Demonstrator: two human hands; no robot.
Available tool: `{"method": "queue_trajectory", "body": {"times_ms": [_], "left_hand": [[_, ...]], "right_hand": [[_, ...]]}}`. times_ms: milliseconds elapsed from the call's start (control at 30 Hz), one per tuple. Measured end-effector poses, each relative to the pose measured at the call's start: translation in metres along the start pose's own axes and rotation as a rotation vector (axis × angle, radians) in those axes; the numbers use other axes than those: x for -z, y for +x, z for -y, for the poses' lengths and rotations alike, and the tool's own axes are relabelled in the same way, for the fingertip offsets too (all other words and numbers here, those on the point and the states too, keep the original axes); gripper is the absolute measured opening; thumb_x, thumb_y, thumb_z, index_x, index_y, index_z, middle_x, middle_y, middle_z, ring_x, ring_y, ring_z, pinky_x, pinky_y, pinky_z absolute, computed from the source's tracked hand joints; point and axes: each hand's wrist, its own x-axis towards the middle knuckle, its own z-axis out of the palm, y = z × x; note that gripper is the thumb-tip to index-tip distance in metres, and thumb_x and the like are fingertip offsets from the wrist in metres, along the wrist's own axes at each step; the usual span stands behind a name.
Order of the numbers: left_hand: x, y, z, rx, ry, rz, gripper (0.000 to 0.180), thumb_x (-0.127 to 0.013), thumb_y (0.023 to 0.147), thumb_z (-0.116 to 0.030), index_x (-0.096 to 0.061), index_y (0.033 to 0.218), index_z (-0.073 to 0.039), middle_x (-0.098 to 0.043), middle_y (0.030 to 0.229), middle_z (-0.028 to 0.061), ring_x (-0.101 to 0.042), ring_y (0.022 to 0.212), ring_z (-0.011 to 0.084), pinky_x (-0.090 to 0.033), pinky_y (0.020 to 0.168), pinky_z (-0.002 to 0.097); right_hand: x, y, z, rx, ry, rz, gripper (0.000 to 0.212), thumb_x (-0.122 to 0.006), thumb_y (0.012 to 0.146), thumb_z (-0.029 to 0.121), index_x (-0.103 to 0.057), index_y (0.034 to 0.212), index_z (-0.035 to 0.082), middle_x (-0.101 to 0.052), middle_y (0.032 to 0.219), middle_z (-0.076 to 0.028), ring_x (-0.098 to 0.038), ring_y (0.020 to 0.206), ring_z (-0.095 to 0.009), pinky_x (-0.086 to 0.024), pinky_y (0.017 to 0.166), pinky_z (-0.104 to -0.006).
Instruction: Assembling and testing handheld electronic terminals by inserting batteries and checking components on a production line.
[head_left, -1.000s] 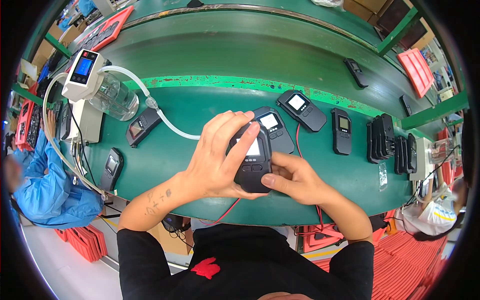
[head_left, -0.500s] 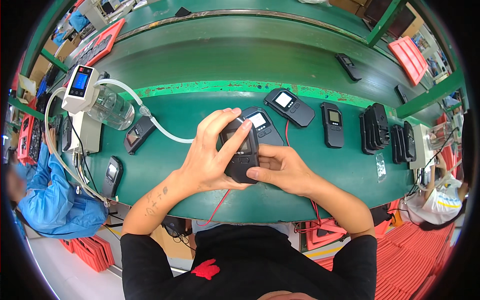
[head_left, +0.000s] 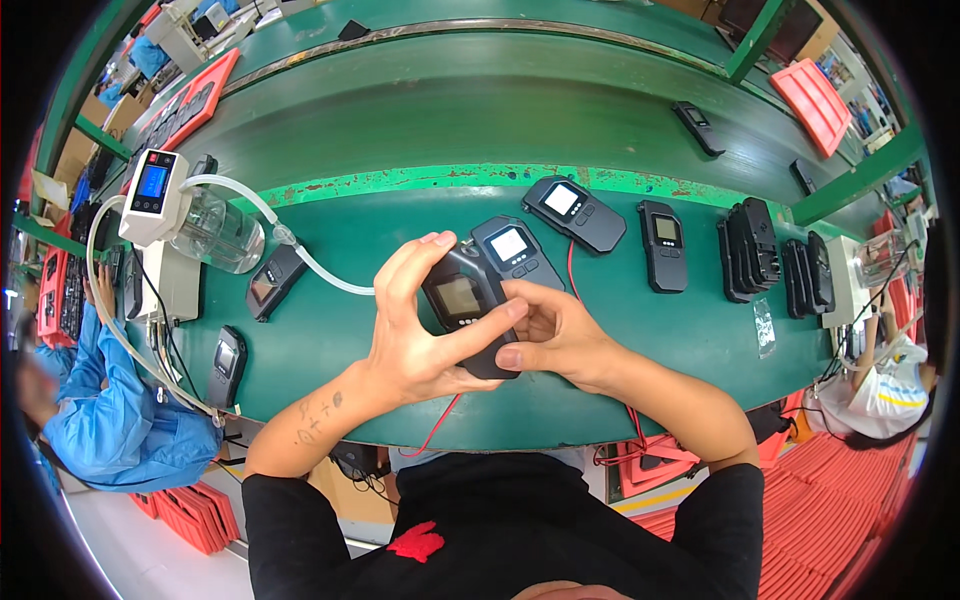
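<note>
A black handheld meter (head_left: 458, 297) with a small grey screen is held tilted above the green bench. My left hand (head_left: 405, 345) wraps it from the left, fingers along the top edge and thumb across the lower front, hiding its buttons. From the other side my right hand (head_left: 570, 345) grips its lower right edge, with the thumb near the bottom corner. Just behind lies a similar meter (head_left: 541, 270) with a lit white screen. Farther right, another lit meter (head_left: 600, 228) has a red wire (head_left: 570, 268) running from it.
A white pump unit (head_left: 160, 205) with a clear jar (head_left: 225, 238) stands at left; its clear hose (head_left: 325, 275) ends near my left hand. Several black meters (head_left: 750, 250) are stacked at right, near a single one (head_left: 665, 245). Co-workers in blue (head_left: 125, 410) and white (head_left: 880, 390) sit either side.
My left thumb has slid down from the meter's upper right across its lower front, uncovering the screen. The held meter has shifted slightly down and left. My right hand still grips the same side.
</note>
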Motion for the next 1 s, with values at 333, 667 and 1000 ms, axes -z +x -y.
{"method": "queue_trajectory", "body": {"times_ms": [333, 667, 1000], "left_hand": [[0.005, -0.001, -0.003, -0.072, 0.0, -0.023, 0.047, -0.091, 0.074, -0.052, -0.079, 0.113, -0.027, -0.042, 0.144, 0.0288, -0.048, 0.128, 0.0461, -0.05, 0.1, 0.0545], [0.002, -0.013, -0.003, -0.096, 0.124, -0.13, 0.035, -0.083, 0.086, -0.054, -0.074, 0.115, -0.037, -0.041, 0.141, 0.0268, -0.046, 0.128, 0.0441, -0.062, 0.087, 0.046], [-0.005, -0.011, 0.004, -0.2, 0.179, -0.157, 0.038, -0.088, 0.08, -0.048, -0.076, 0.114, -0.037, -0.044, 0.139, 0.0245, -0.048, 0.124, 0.0426, -0.06, 0.09, 0.0468]], "right_hand": [[0.011, -0.004, 0.0, -0.006, -0.235, 0.113, 0.045, -0.091, 0.083, 0.014, -0.068, 0.119, 0.001, -0.07, 0.119, -0.007, -0.068, 0.11, -0.016, -0.055, 0.098, -0.0322], [-0.004, -0.007, -0.005, -0.044, 0.064, 0.085, 0.04, -0.09, 0.083, 0.01, -0.07, 0.116, -0.001, -0.068, 0.114, -0.007, -0.067, 0.111, -0.018, -0.054, 0.099, -0.0336], [-0.008, -0.008, -0.007, 0.215, -0.282, 0.053, 0.026, -0.077, 0.093, 0.007, -0.068, 0.116, -0.003, -0.069, 0.107, -0.007, -0.069, 0.105, -0.018, -0.055, 0.094, -0.0337]]}}
